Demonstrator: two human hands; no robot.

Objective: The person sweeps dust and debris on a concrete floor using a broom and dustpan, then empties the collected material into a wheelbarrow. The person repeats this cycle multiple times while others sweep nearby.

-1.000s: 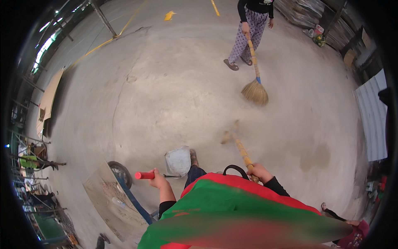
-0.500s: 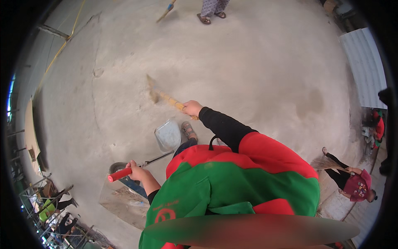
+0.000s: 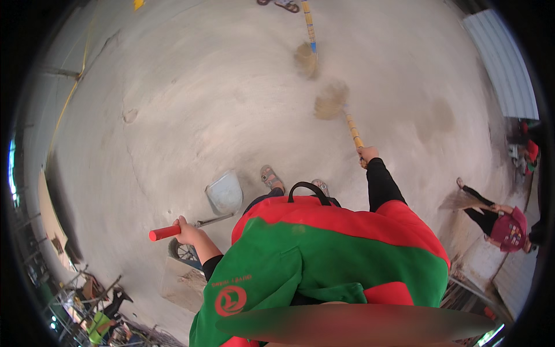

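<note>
My right hand is closed round the banded yellow handle of a straw broom, its bristles spread and blurred over the floor ahead of me. In my left hand is the long metal handle, with a red grip, of a dustpan. The grey-blue pan rests on the floor just left of my sandalled feet. Close to my broom's head, another person's broom touches the floor, its striped handle reaching up to the top edge.
Another person's sandals show at the top. To the right, a person in a maroon shirt sweeps with a broom. A wheeled cart stands behind my left arm. Corrugated sheeting lies at the far right, a cardboard sheet at the left.
My right arm has swung the broom from the left out to the right and forward. The other person's broom has come in nearer. My left hand still holds the dustpan.
</note>
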